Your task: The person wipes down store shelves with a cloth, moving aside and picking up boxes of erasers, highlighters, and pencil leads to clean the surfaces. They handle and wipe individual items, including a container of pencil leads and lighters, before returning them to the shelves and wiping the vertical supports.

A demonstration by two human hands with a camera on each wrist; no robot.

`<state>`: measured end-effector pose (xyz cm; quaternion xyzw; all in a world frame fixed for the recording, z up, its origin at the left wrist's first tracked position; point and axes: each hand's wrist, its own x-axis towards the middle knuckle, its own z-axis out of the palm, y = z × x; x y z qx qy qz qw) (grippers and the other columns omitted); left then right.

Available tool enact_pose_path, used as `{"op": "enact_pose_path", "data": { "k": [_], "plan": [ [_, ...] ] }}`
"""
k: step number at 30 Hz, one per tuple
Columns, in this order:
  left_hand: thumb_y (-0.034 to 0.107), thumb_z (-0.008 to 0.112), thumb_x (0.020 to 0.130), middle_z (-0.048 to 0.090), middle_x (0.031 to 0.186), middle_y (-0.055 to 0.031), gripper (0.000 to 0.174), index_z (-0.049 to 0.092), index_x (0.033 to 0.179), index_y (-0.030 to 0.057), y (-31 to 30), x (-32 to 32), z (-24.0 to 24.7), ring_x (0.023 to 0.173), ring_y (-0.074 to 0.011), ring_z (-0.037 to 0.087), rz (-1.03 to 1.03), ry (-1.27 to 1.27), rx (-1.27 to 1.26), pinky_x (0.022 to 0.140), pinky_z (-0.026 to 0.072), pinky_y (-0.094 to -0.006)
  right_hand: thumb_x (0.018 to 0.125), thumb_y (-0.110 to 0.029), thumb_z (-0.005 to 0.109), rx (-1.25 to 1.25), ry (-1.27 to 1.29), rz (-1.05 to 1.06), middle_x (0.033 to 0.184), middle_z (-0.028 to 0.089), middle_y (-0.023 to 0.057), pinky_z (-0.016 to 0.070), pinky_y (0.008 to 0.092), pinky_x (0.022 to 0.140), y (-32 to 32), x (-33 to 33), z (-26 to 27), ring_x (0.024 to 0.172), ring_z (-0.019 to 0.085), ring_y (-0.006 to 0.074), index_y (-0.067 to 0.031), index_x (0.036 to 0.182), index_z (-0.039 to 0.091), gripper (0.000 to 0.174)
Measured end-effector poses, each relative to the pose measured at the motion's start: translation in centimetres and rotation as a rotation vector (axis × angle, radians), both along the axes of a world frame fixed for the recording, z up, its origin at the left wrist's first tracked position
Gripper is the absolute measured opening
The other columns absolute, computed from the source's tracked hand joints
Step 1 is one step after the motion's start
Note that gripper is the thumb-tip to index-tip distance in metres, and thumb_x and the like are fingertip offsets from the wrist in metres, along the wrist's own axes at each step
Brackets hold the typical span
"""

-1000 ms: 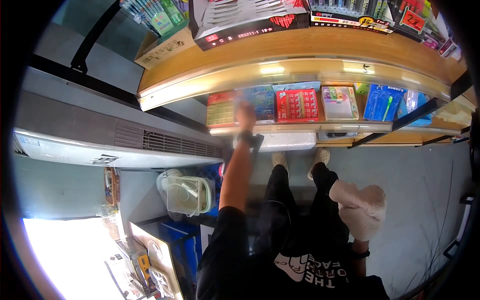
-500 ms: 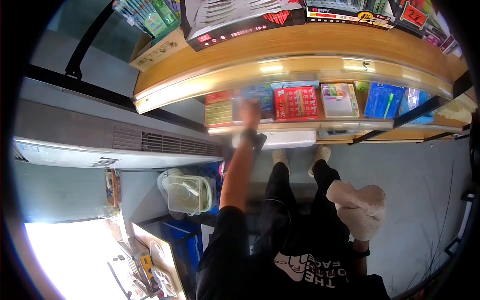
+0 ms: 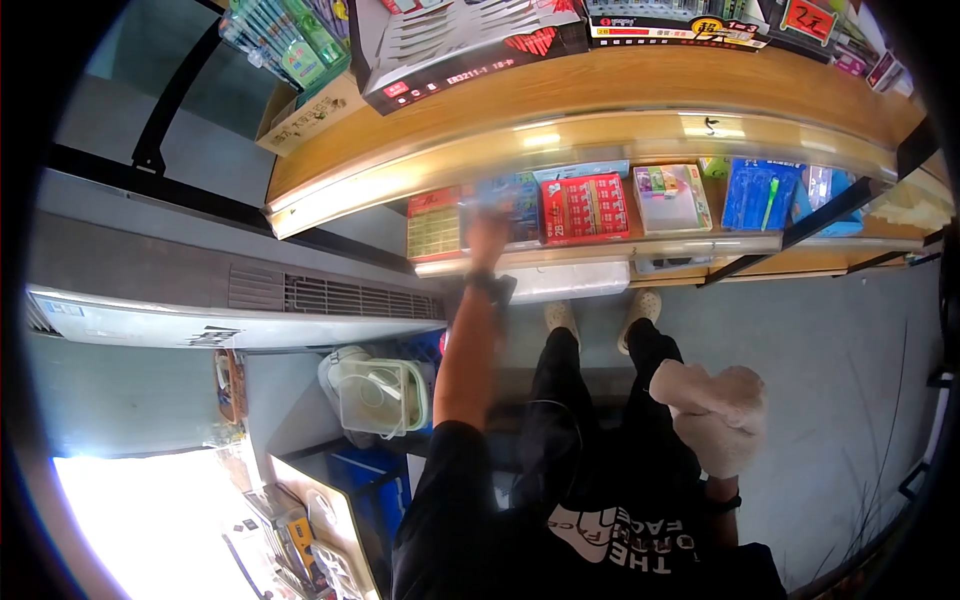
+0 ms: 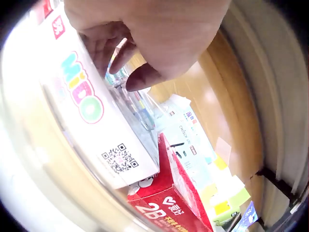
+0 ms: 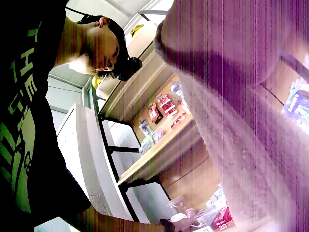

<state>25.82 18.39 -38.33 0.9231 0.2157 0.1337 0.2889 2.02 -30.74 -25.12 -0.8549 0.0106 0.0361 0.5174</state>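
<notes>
My left hand [image 3: 488, 237] reaches into the lower shelf at a white box marked MIDO [image 4: 83, 99]. In the left wrist view its thumb [image 4: 145, 77] and fingers [image 4: 123, 57] dip past the box's edge, close over clear plastic packs [image 4: 140, 111]; I cannot tell whether they pinch one. Beside that box stands a red box marked 2B [image 3: 585, 208], with a light blue carton [image 4: 186, 133] behind it. My right hand [image 3: 722, 488] holds a fluffy beige cloth [image 3: 715, 415] low at my side; the cloth hides its fingers.
An upper shelf [image 3: 600, 85] overhangs the lower one, bearing display boxes [image 3: 470, 60] of stationery. Left of the red box sits a box with gold rows [image 3: 433, 225]. To its right are a small tray [image 3: 672, 200] and blue packs [image 3: 757, 195]. An air conditioner [image 3: 230, 310] stands at the left.
My left hand moves a little right, then back left, over the same box. The head view shifts slightly. The cloth at my right side stays nearly in place.
</notes>
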Motion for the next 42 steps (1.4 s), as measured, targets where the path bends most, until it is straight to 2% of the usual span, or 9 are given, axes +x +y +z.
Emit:
{"op": "enact_pose_path", "data": {
  "k": [4, 13, 18, 22, 25, 29, 35, 40, 42],
  "plan": [
    [0.029, 0.072, 0.082, 0.07, 0.106, -0.016, 0.048, 0.06, 0.124, 0.0079, 0.3, -0.4, 0.1, 0.097, -0.0337, 0.067, -0.056, -0.183, -0.013, 0.086, 0.0521, -0.0399, 0.081, -0.015, 0.08, -0.001, -0.002, 0.0, 0.129, 0.056, 0.007, 0.043, 0.0337, 0.103, 0.3, -0.1, -0.1, 0.119, 0.055, 0.0202, -0.0059, 0.134, 0.05, 0.062],
    [0.013, 0.078, 0.076, 0.071, 0.094, -0.0106, 0.034, 0.068, 0.106, -0.0012, 2.8, 0.9, -2.0, 0.081, -0.0165, 0.066, -0.186, 0.086, -0.065, 0.071, 0.0533, -0.0306, 0.08, -0.018, 0.081, -0.017, -0.002, 0.002, 0.129, 0.056, 0.0057, 0.0416, 0.0336, 0.104, 0.7, -0.4, 0.1, 0.12, 0.054, 0.0204, -0.0068, 0.134, 0.052, 0.062],
    [0.009, 0.078, 0.075, 0.069, 0.091, -0.0072, 0.033, 0.067, 0.105, 0.0014, 6.2, 1.7, -7.6, 0.078, -0.0153, 0.064, -0.369, -0.142, -0.064, 0.068, 0.0521, -0.0291, 0.08, -0.027, 0.082, 0.075, 0.061, -0.019, 0.131, 0.055, 0.0046, 0.0404, 0.0336, 0.105, -0.3, -0.8, -0.7, 0.122, 0.053, 0.0215, -0.0091, 0.135, 0.052, 0.066],
    [0.005, 0.078, 0.075, 0.064, 0.084, -0.0033, 0.037, 0.062, 0.109, 0.0033, 2.7, 0.9, -0.5, 0.076, -0.0128, 0.062, -0.411, -0.246, -0.147, 0.067, 0.0507, -0.028, 0.079, -0.029, 0.083, -0.028, 0.003, 0.02, 0.13, 0.055, 0.0041, 0.0399, 0.0333, 0.106, 0.0, -1.0, -0.2, 0.123, 0.052, 0.0208, -0.0095, 0.135, 0.052, 0.067],
    [0.0, 0.075, 0.076, 0.061, 0.082, -0.0015, 0.038, 0.06, 0.111, 0.0037, 0.9, -1.1, 3.8, 0.076, -0.0112, 0.06, -0.382, -0.297, -0.261, 0.068, 0.0501, -0.0274, 0.076, -0.018, 0.082, -0.055, -0.112, -0.08, 0.116, 0.063, 0.0054, 0.0484, 0.0327, 0.09, 1.0, -0.5, 1.0, 0.106, 0.061, 0.0198, -0.0063, 0.117, 0.062, 0.048],
    [-0.005, 0.072, 0.079, 0.061, 0.085, -0.001, 0.038, 0.059, 0.114, 0.0034, -2.5, -4.8, 10.0, 0.078, -0.0106, 0.06, -0.338, -0.415, -0.336, 0.071, 0.051, -0.0275, 0.066, -0.001, 0.073, -0.003, -0.29, 0.056, 0.091, 0.066, 0.0072, 0.0475, 0.0311, 0.063, 3.5, 1.9, 6.9, 0.074, 0.063, 0.0198, -0.0032, 0.086, 0.063, 0.022],
    [-0.006, 0.075, 0.078, 0.069, 0.099, -0.0059, 0.029, 0.068, 0.105, 0.0022, -15.0, -16.8, 24.2, 0.09, -0.0127, 0.066, -0.438, -0.195, -0.616, 0.082, 0.0548, -0.0286, 0.067, -0.006, 0.075, -0.063, -0.452, 0.317, 0.089, 0.064, 0.0087, 0.0468, 0.0342, 0.067, 7.2, 3.4, 12.4, 0.079, 0.062, 0.0254, -0.0039, 0.094, 0.062, 0.03],
    [-0.001, 0.08, 0.076, 0.072, 0.102, -0.0097, 0.027, 0.071, 0.102, 0.0035, -20.9, -22.0, 26.0, 0.089, -0.0178, 0.069, -0.872, -0.33, -0.612, 0.077, 0.0572, -0.0299, 0.068, -0.01, 0.076, -0.1, -0.434, 0.392, 0.088, 0.062, 0.01, 0.0462, 0.0368, 0.071, 8.7, 2.8, 13.5, 0.083, 0.06, 0.03, -0.0045, 0.101, 0.061, 0.037],
    [0.002, 0.081, 0.077, 0.071, 0.102, -0.0111, 0.034, 0.067, 0.108, 0.0018, -21.4, -22.5, 25.6, 0.093, -0.0199, 0.069, -0.863, -0.353, -0.62, 0.078, 0.0571, -0.0308, 0.07, -0.012, 0.078, 0.133, -0.281, 0.413, 0.09, 0.063, 0.0105, 0.0464, 0.0373, 0.074, 8.3, 1.3, 10.0, 0.087, 0.06, 0.0309, -0.0046, 0.104, 0.061, 0.039]
  ]
}}
